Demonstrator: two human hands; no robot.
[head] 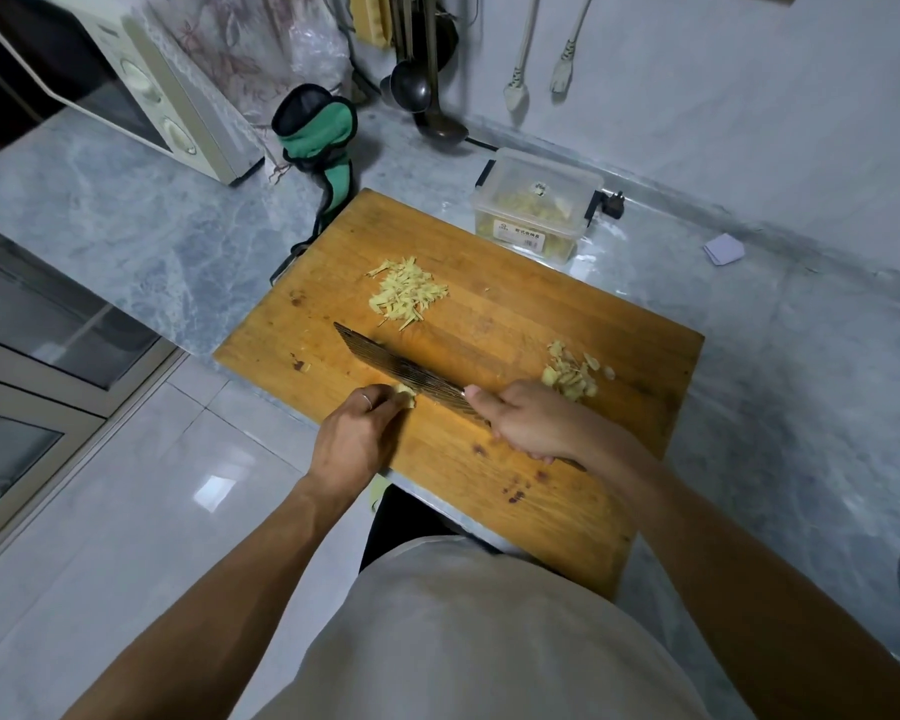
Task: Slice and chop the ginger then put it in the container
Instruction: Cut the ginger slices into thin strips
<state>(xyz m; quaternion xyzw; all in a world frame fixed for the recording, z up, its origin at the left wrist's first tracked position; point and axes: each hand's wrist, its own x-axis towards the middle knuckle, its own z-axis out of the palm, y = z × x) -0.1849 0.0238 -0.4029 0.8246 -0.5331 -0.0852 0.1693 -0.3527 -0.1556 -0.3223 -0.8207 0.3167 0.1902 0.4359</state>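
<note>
Hands on the cutting board (489, 314): left hand (357, 439) pinching ginger (405, 394), right hand (531, 423) gripping cleaver (401, 374), container (536, 210) beyond.

Knife handle (536, 449) hidden in right hand (533, 423), container (536, 210) contents blurred

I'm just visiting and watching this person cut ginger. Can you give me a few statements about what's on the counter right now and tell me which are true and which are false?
1. The right hand grips the cleaver. True.
2. The left hand rests idle on the counter. False: it holds a piece of ginger on the cutting board, beside the blade.
3. A pile of ginger strips lies on the board's far side. True.
4. The plastic container stands on the board. False: it stands on the counter beyond the board.
5. The container is empty. False: yellowish pieces show inside.
</note>
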